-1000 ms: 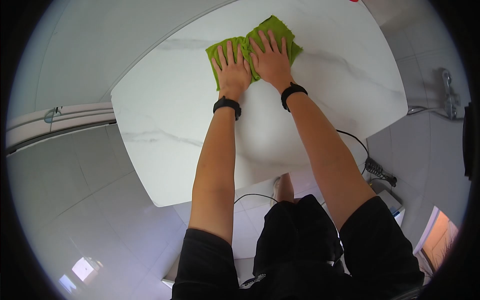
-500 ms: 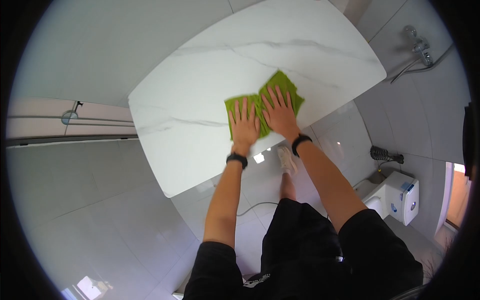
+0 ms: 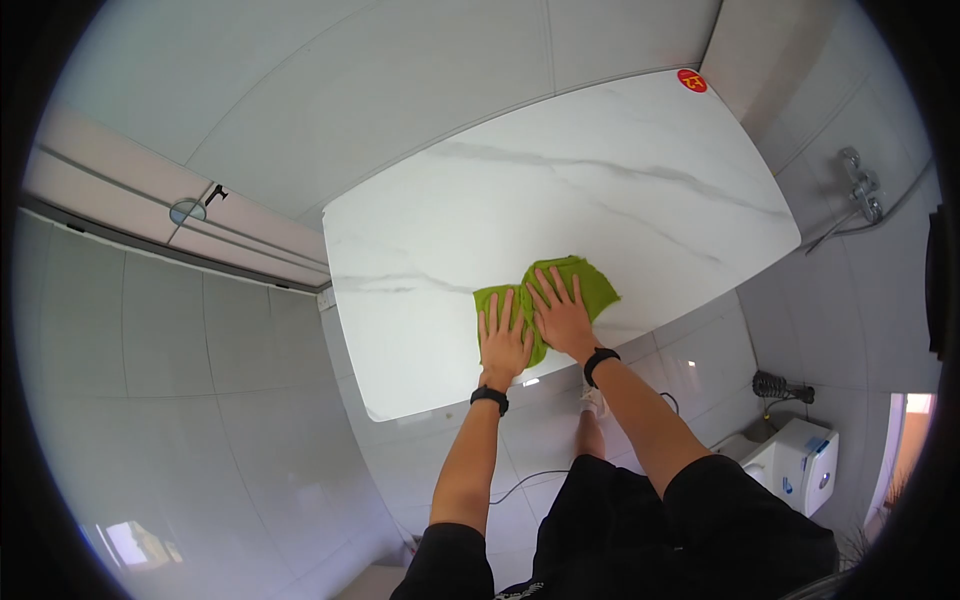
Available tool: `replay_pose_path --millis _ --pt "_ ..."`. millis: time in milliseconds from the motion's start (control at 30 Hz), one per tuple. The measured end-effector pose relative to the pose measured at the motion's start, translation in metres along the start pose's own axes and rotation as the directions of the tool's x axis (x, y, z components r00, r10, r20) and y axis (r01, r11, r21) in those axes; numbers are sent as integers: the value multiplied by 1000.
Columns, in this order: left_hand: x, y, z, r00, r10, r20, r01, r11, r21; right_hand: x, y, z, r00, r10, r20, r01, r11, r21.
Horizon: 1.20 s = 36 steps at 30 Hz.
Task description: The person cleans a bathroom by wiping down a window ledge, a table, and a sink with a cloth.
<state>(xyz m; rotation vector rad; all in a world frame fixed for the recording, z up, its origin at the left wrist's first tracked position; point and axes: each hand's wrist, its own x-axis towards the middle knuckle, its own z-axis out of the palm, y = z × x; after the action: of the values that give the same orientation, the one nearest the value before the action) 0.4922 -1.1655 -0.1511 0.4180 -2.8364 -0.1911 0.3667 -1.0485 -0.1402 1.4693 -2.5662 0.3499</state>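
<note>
A green cloth (image 3: 598, 288) lies spread on a white marbled tabletop (image 3: 440, 220), close to the edge nearest my body. My left hand (image 3: 505, 335) rests flat on the cloth's left part, fingers spread. On the right part lies my right hand (image 3: 562, 312), also flat with its fingers apart, pressing the fabric to the surface. Between the two hands the cloth is bunched into folds. Each wrist wears a black band. Neither hand is closed round the cloth.
A round red sticker (image 3: 692, 80) marks the table's far right corner. A metal tap (image 3: 862, 185) with a hose is on the right wall. Lower right stands a white toilet (image 3: 795, 462), near a coiled black hose (image 3: 783, 387). A cable (image 3: 535, 480) crosses the floor.
Both hands and the cloth have moved from the table's far side to its near edge. The view has shifted too, showing more of the back wall and the red sticker.
</note>
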Motion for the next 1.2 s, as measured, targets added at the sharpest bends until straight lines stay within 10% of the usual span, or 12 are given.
replay_pose_path --millis 1200 --pt "312 -158 5 946 -277 168 268 960 75 353 65 66 986 53 -156 -45 997 57"
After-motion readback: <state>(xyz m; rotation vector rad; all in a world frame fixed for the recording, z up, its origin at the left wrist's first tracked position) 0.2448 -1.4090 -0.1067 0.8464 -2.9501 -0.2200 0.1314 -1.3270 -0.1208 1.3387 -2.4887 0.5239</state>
